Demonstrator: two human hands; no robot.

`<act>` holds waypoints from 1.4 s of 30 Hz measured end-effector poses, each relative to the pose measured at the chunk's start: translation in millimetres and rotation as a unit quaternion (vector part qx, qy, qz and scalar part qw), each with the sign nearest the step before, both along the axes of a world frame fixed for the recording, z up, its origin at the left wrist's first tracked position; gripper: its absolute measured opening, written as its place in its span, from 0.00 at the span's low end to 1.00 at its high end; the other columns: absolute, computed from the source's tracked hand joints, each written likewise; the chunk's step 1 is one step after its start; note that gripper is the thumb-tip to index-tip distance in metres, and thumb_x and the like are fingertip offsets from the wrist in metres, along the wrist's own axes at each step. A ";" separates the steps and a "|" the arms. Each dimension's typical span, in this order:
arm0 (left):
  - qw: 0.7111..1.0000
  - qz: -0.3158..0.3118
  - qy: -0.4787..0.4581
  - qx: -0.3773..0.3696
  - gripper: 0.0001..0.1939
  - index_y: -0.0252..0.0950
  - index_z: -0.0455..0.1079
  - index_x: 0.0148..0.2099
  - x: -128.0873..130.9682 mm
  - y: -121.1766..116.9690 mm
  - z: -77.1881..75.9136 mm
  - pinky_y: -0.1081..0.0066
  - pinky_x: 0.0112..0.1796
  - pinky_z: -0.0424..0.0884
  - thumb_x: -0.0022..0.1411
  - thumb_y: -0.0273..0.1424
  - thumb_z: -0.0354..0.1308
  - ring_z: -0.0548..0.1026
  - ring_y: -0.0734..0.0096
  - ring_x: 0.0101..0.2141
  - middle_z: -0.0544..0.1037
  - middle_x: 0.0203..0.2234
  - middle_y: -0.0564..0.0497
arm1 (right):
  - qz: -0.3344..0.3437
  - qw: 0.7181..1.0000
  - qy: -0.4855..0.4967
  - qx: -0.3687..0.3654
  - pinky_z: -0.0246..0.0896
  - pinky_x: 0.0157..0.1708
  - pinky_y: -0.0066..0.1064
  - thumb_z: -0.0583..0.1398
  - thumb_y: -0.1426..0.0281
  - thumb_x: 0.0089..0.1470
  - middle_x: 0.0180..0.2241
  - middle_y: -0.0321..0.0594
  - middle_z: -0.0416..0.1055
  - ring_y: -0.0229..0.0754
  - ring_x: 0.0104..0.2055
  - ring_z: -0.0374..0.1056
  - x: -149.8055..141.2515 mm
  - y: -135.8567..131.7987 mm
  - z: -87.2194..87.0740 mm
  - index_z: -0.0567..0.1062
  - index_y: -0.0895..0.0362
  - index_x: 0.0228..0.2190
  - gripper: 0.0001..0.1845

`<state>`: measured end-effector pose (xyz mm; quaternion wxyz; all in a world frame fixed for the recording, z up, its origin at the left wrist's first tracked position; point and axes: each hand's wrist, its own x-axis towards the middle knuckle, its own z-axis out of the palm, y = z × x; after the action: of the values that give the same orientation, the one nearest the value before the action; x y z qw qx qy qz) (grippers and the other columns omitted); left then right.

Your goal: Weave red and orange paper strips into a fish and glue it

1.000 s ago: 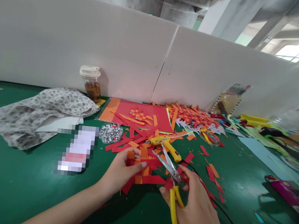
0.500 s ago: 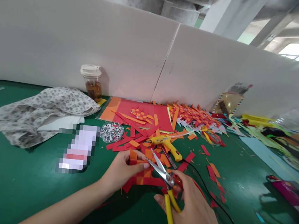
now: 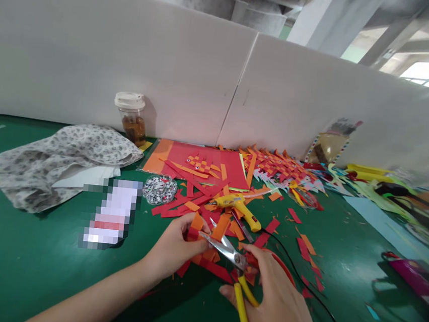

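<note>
Fingers of L hand [image 3: 172, 240] pinched together on woven red/orange paper strips [image 3: 196, 221], ctr of green table [image 3: 18, 263]; R hand [image 3: 279, 299] wrapped round yellow-handled scissors [image 3: 240, 261], blades parted, tips at strips. Glue gun [image 3: 236, 202] just beyond; googly-eye pack [image 3: 159, 190] to L; lidded tumbler [image 3: 132, 117] nr partition [image 3: 189, 67].

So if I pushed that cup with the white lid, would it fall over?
The cup might tip if pushed high up, because it's tall and looks narrower at the bottom. The brown drink probably weighs down its lower part. Pushed backward, it would likely bump the white wall behind it.
</note>
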<state>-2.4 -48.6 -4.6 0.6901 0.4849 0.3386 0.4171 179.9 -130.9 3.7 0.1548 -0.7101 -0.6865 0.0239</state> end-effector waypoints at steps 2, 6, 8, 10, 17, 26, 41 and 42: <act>1.000 -0.008 -0.007 0.008 0.08 0.36 0.67 0.32 0.5 0.1 0.3 0.68 0.38 0.70 0.47 0.27 0.62 0.75 0.66 0.35 0.77 0.31 0.51 | -0.001 1.000 0.005 -0.008 0.67 0.35 0.37 0.60 0.56 0.45 0.40 0.45 0.71 0.51 0.43 0.69 1.3 1.1 0.1 0.64 0.55 0.49 0.30; 1.000 -0.019 -0.015 0.015 0.12 0.36 0.66 0.37 0.6 0.1 -1.4 0.65 0.41 0.70 0.47 0.26 0.62 0.75 0.64 0.37 0.77 0.34 0.50 | 0.009 1.000 0.015 -0.024 0.66 0.37 0.37 0.60 0.57 0.45 0.44 0.46 0.70 0.51 0.45 0.68 3.4 1.7 0.6 0.63 0.53 0.49 0.30; 1.000 -0.017 -0.019 0.006 0.15 0.36 0.65 0.38 0.3 0.4 -2.8 0.64 0.41 0.70 0.47 0.25 0.63 0.75 0.65 0.36 0.76 0.33 0.51 | 0.016 0.999 0.021 -0.036 0.66 0.37 0.36 0.59 0.58 0.46 0.45 0.45 0.69 0.50 0.45 0.68 3.9 1.2 1.1 0.62 0.52 0.49 0.29; 1.000 -0.017 -0.022 -0.002 0.16 0.36 0.63 0.38 -0.3 0.7 -3.7 0.64 0.40 0.70 0.46 0.25 0.64 0.75 0.66 0.35 0.75 0.31 0.52 | 0.020 0.999 0.023 -0.045 0.67 0.37 0.36 0.59 0.59 0.46 0.45 0.44 0.69 0.49 0.46 0.68 4.3 0.5 1.2 0.62 0.52 0.50 0.29; 0.999 -0.027 -0.026 0.016 0.15 0.37 0.59 0.32 -2.2 0.7 1.0 0.74 0.33 0.68 0.46 0.22 0.63 0.71 0.76 0.28 0.72 0.26 0.57 | 0.032 0.998 0.006 -0.046 0.66 0.40 0.38 0.60 0.61 0.45 0.46 0.44 0.68 0.50 0.48 0.67 8.7 -0.3 1.8 0.62 0.52 0.50 0.30; 0.999 -0.034 -0.016 0.017 0.19 0.39 0.55 0.32 -2.0 0.3 0.5 0.72 0.31 0.67 0.45 0.23 0.63 0.72 0.73 0.29 0.73 0.26 0.56 | 0.047 0.997 0.010 -0.058 0.66 0.41 0.38 0.60 0.61 0.45 0.47 0.45 0.68 0.49 0.49 0.66 8.5 0.2 3.8 0.62 0.53 0.51 0.31; 0.999 -0.023 -0.027 -0.007 0.18 0.37 0.57 0.32 -1.8 1.5 -0.1 0.73 0.32 0.68 0.45 0.23 0.65 0.72 0.75 0.28 0.73 0.26 0.57 | 0.040 0.998 0.035 -0.027 0.65 0.39 0.39 0.62 0.60 0.42 0.46 0.46 0.67 0.52 0.47 0.66 13.3 -0.1 -0.6 0.62 0.53 0.50 0.33; 0.999 -0.014 -0.026 -0.011 0.18 0.37 0.58 0.33 -1.9 2.1 0.6 0.73 0.32 0.69 0.45 0.24 0.66 0.73 0.74 0.29 0.73 0.26 0.56 | 0.030 0.999 0.039 -0.012 0.66 0.38 0.38 0.62 0.59 0.42 0.45 0.45 0.67 0.51 0.46 0.66 14.0 0.0 -0.7 0.62 0.53 0.50 0.33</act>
<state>-4.4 -46.5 -3.9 0.7101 0.4709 0.3181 0.4157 193.9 -130.8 3.1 0.1722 -0.6897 -0.7004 0.0639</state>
